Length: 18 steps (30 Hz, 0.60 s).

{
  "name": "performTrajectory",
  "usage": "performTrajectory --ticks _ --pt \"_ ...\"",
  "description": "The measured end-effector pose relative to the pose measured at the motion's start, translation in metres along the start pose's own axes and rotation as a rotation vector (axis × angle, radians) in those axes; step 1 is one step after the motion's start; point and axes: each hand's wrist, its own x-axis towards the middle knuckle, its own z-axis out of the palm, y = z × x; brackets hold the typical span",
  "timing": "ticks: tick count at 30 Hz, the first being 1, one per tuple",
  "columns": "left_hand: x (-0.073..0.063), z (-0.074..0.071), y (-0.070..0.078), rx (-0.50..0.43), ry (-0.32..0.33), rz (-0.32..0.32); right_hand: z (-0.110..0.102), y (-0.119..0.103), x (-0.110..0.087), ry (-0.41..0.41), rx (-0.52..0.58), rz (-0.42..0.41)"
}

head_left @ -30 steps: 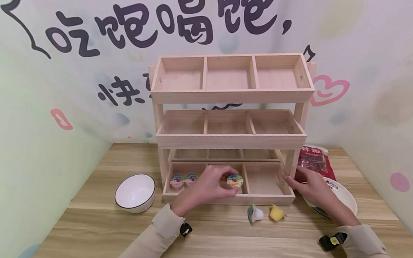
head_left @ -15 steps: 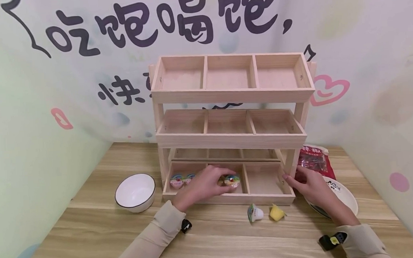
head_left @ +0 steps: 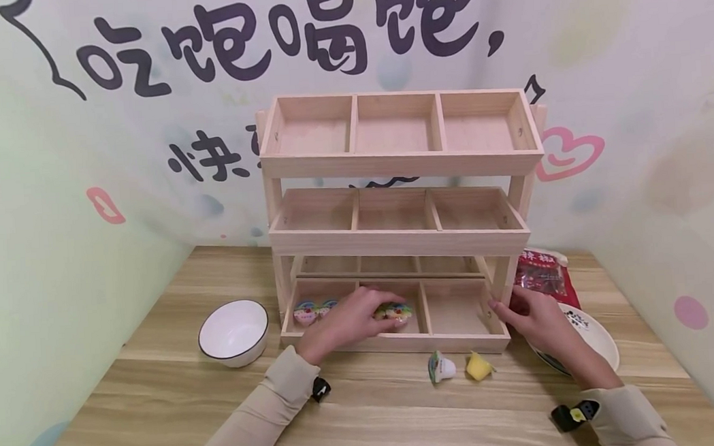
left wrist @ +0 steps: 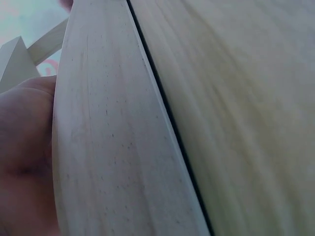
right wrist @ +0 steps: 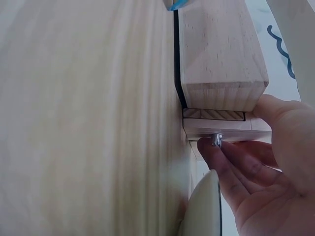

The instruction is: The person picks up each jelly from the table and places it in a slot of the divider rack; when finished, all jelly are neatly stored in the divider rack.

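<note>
In the head view my left hand [head_left: 350,319] reaches into the middle compartment of the wooden rack's bottom tray [head_left: 401,343]. Its thumb and fingers hold a jelly cup [head_left: 399,312] with a colourful lid, partly covered by the fingers. Two more jelly cups [head_left: 306,313] sit in the left compartment. The left wrist view has the tray's front board [left wrist: 108,123] in front of that hand. My right hand [head_left: 537,318] grips the rack's right end. Seen from the right wrist, its thumb lies at the tray's edge and its fingers beside a metal bolt [right wrist: 216,139].
A jelly cup lying on its side [head_left: 441,368] and a yellow one [head_left: 479,366] are on the table before the rack. A white bowl [head_left: 233,331] stands left. A plate [head_left: 594,338] and a red packet [head_left: 544,276] lie at the right.
My left hand has lowered the jelly cup and moved it slightly left, deeper into the middle compartment. My right hand has stayed at the rack's right end.
</note>
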Motion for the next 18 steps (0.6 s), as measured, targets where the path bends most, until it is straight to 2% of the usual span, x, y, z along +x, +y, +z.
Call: performTrajectory --ticks 10,18 --pt "-0.0019 -0.0029 0.0022 -0.020 -0.037 -0.014 -0.0015 0.0001 -0.0007 -0.002 -0.008 0.013" --pt "-0.0025 -0.0021 0.0009 -0.029 -0.024 -0.028 -0.0003 0.0008 0.0002 -0.008 -0.001 0.016"
